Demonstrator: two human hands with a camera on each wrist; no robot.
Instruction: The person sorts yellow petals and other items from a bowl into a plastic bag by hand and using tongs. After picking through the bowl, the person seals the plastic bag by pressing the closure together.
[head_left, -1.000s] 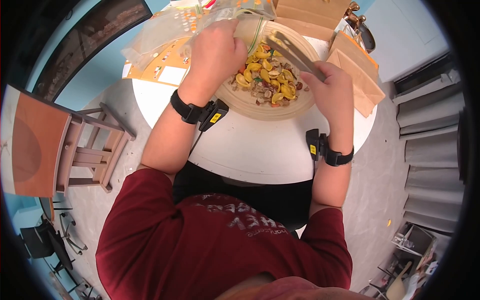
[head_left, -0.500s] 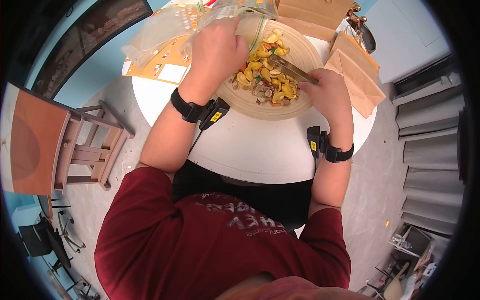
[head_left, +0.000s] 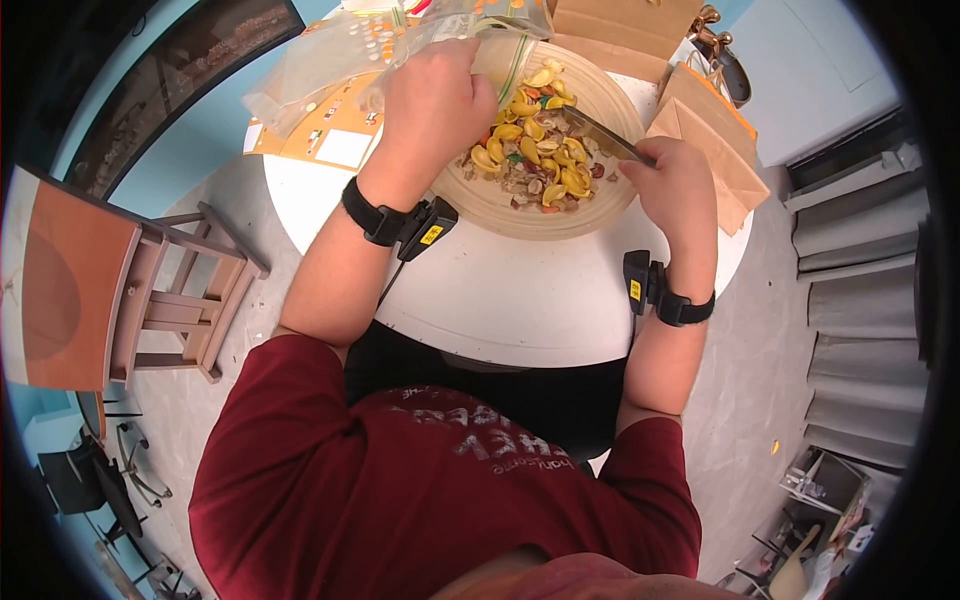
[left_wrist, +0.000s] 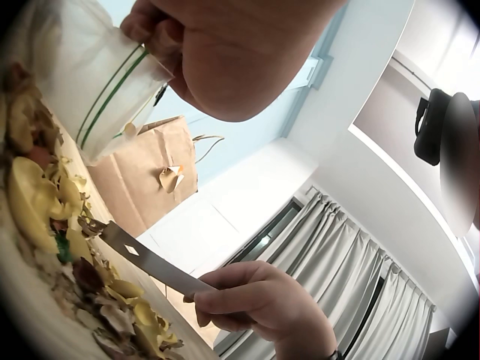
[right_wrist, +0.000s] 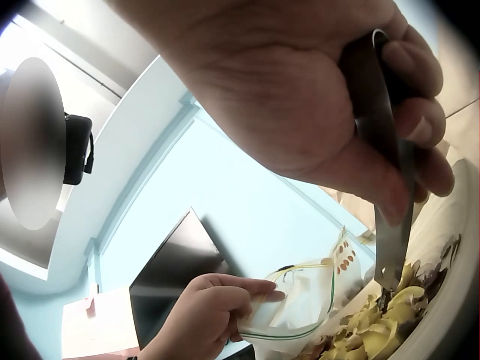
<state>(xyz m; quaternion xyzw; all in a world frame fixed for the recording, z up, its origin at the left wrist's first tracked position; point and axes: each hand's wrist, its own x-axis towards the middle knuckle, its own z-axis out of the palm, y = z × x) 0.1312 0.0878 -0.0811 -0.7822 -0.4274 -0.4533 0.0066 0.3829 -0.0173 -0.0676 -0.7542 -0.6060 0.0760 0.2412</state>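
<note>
My left hand (head_left: 437, 97) pinches the rim of a clear zip-top bag (left_wrist: 97, 90) with green seal lines, keeping its mouth spread at the plate's left side. In my right hand (head_left: 676, 185) are metal tongs (head_left: 607, 134), gripped between thumb and fingers, their tips down at the pile. That pile of yellow, shell-like pieces (head_left: 540, 150), mixed with brown, orange and green bits, lies on a round, pale wooden-looking plate (head_left: 613, 215). In the right wrist view, the tongs' tips touch the yellow pieces. What the tips hold between them is hidden.
A second clear bag with orange dots (head_left: 330, 70) lies at the back left, over an orange printed sheet (head_left: 345, 120). Brown paper bags (head_left: 708, 150) stand right of and behind the plate. The round white table (head_left: 500, 310) has its near edge against my body.
The tongs have come down from above the pile near the bag's mouth onto the pieces, then shifted slightly right with my right hand. My left hand and the bag have stayed put.
</note>
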